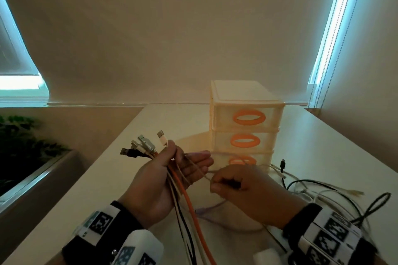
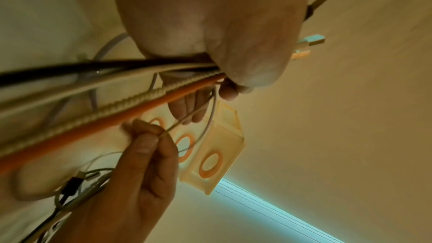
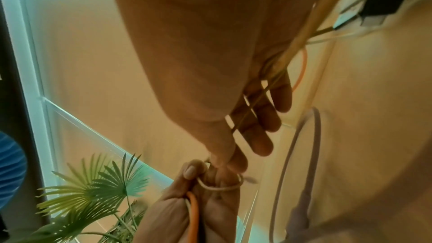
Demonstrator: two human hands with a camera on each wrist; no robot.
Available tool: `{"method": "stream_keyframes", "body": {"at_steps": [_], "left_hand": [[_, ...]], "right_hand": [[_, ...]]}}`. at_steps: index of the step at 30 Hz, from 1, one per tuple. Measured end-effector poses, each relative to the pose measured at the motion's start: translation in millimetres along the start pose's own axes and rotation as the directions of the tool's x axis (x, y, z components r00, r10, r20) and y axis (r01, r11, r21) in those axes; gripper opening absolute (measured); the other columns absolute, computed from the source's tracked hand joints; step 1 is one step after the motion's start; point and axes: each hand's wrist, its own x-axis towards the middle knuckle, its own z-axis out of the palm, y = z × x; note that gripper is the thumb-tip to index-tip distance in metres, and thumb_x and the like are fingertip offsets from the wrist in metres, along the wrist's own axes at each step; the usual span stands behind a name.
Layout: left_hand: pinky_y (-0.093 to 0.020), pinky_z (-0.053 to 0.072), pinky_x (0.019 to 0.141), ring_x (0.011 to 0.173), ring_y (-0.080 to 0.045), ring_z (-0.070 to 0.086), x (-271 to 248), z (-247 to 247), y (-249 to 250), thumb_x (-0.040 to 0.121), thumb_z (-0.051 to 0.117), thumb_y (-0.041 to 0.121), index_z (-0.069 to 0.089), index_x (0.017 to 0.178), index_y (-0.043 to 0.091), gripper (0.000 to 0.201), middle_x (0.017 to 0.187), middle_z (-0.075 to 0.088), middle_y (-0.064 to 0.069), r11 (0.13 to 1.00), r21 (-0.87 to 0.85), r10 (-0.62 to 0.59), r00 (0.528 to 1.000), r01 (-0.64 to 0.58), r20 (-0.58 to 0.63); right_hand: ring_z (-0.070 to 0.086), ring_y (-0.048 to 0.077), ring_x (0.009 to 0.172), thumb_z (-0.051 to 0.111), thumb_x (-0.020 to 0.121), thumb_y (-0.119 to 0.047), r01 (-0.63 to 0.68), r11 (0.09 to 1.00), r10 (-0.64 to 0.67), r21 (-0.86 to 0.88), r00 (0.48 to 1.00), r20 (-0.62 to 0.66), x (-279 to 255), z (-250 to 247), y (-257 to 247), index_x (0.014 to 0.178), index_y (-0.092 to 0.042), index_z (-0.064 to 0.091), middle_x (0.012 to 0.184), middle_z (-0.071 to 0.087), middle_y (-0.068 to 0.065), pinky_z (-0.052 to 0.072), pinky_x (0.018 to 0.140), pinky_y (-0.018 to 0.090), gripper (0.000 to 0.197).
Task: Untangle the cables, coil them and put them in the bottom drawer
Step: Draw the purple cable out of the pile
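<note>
Untangling is the step in hand, going by the head view: left hand grips a bunch of cables w/ thumb clamped over them, other fingers fairly straight, plugs fanned out above. Right hand pinches one thin pale cable just beside it. More cables lie loose on the surface to the right. Drawer unit stands behind, bottom drawer looks closed.

Left wrist view: orange cable, braided pale one, flat white one and black one run side by side out of the left hand's grip; right thumb and forefinger nip the thin cable.

Right wrist view: thin cable loops round a left finger, approx. one turn; a lilac cable arcs nearby.

Next move prob. needs that thin cable freed from the bunch, then coiled; drawer must be opened first.
</note>
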Motion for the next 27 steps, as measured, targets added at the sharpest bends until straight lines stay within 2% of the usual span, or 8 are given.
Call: {"method": "stream_keyframes", "body": {"at_steps": [5, 7, 10, 14, 18, 21, 23, 27], "left_hand": [[-0.044, 0.062, 0.083, 0.099, -0.041, 0.073, -3.9, 0.9, -0.6, 0.106, 0.039, 0.043, 0.045, 0.071, 0.009, 0.049, 0.101, 0.072, -0.030, 0.995, 0.038, -0.091, 0.995, 0.093, -0.050], [-0.040, 0.063, 0.072, 0.087, -0.037, 0.074, -7.2, 3.4, 3.0, 0.104, 0.042, 0.044, 0.047, 0.069, 0.011, 0.049, 0.085, 0.071, -0.023, 0.996, -0.027, -0.087, 0.995, 0.086, -0.041], [-0.038, 0.062, 0.067, 0.082, -0.034, 0.073, -11.1, 7.9, 6.8, 0.104, 0.041, 0.044, 0.048, 0.067, 0.012, 0.050, 0.083, 0.069, -0.018, 0.990, -0.133, -0.038, 0.998, 0.045, 0.057], [-0.026, 0.043, 0.051, 0.049, -0.012, 0.043, -8.1, -0.7, 10.1, 0.108, 0.038, 0.043, 0.046, 0.074, 0.016, 0.044, 0.059, 0.041, 0.003, 0.980, -0.183, -0.033, 0.976, 0.073, 0.215], [-0.025, 0.026, 0.048, 0.045, -0.008, 0.027, -2.3, -11.9, 9.0, 0.109, 0.039, 0.042, 0.044, 0.074, 0.018, 0.042, 0.055, 0.028, 0.007, 0.977, -0.197, -0.036, 0.974, 0.081, 0.222], [-0.025, 0.025, 0.046, 0.043, -0.008, 0.024, -0.9, -10.3, 7.1, 0.107, 0.041, 0.042, 0.043, 0.072, 0.018, 0.042, 0.055, 0.024, 0.007, 0.978, -0.193, -0.046, 0.980, 0.083, 0.191], [-0.024, 0.025, 0.044, 0.043, -0.008, 0.020, -0.9, -10.2, 9.6, 0.106, 0.042, 0.042, 0.042, 0.072, 0.018, 0.042, 0.055, 0.022, 0.007, 0.979, -0.192, -0.039, 0.987, 0.069, 0.155], [-0.023, 0.022, 0.042, 0.046, -0.008, 0.013, -1.5, -13.3, 20.6, 0.105, 0.043, 0.041, 0.043, 0.069, 0.019, 0.042, 0.055, 0.020, 0.008, 0.980, -0.197, 0.019, 0.998, -0.008, 0.057]], "right_hand": [[0.059, 0.004, 0.094, 0.074, 0.092, -0.025, 0.169, 0.984, -0.174, 0.054, 0.978, 0.115, 0.3, 0.8, -8.2, 0.095, -0.022, 0.081, 0.089, 0.062, -0.012, 0.042, 0.081, 0.011, 0.009], [0.056, 0.004, 0.097, 0.073, 0.092, -0.028, 0.129, 0.989, -0.137, 0.071, 0.981, 0.137, 0.4, -1.0, -7.7, 0.099, -0.025, 0.082, 0.090, 0.057, -0.016, 0.040, 0.084, 0.010, 0.011], [0.060, 0.003, 0.096, 0.070, 0.094, -0.030, 0.055, 0.991, -0.072, 0.118, 0.986, 0.147, 0.9, 1.4, -6.0, 0.102, -0.033, 0.079, 0.093, 0.060, -0.017, 0.042, 0.085, 0.011, 0.012], [0.064, 0.005, 0.079, 0.063, 0.098, -0.027, 0.052, 0.998, -0.059, 0.048, 0.984, 0.166, -0.8, 3.9, -9.4, 0.098, -0.028, 0.075, 0.083, 0.066, -0.017, 0.047, 0.070, 0.015, 0.012], [0.063, 0.010, 0.075, 0.067, 0.094, -0.035, 0.010, 1.000, -0.011, -0.027, 1.000, -0.027, -2.9, -12.1, -3.9, 0.089, -0.030, 0.071, 0.083, 0.068, -0.011, 0.050, 0.067, 0.020, 0.008], [0.063, 0.005, 0.083, 0.069, 0.093, -0.035, 0.002, 0.996, 0.004, -0.088, 0.997, 0.072, -4.2, -10.5, -6.6, 0.094, -0.033, 0.070, 0.086, 0.067, -0.013, 0.054, 0.075, 0.022, 0.003], [0.060, 0.003, 0.092, 0.070, 0.092, -0.027, 0.054, 0.992, -0.037, -0.111, 0.988, 0.150, -4.9, -7.4, -6.8, 0.105, -0.035, 0.069, 0.094, 0.064, -0.017, 0.052, 0.084, 0.021, 0.016], [0.048, -0.001, 0.107, 0.069, 0.085, -0.016, 0.184, 0.943, -0.162, -0.278, 0.982, 0.101, -5.1, -20.8, 5.5, 0.124, -0.041, 0.061, 0.106, 0.056, -0.022, 0.039, 0.093, 0.013, 0.047]]}}
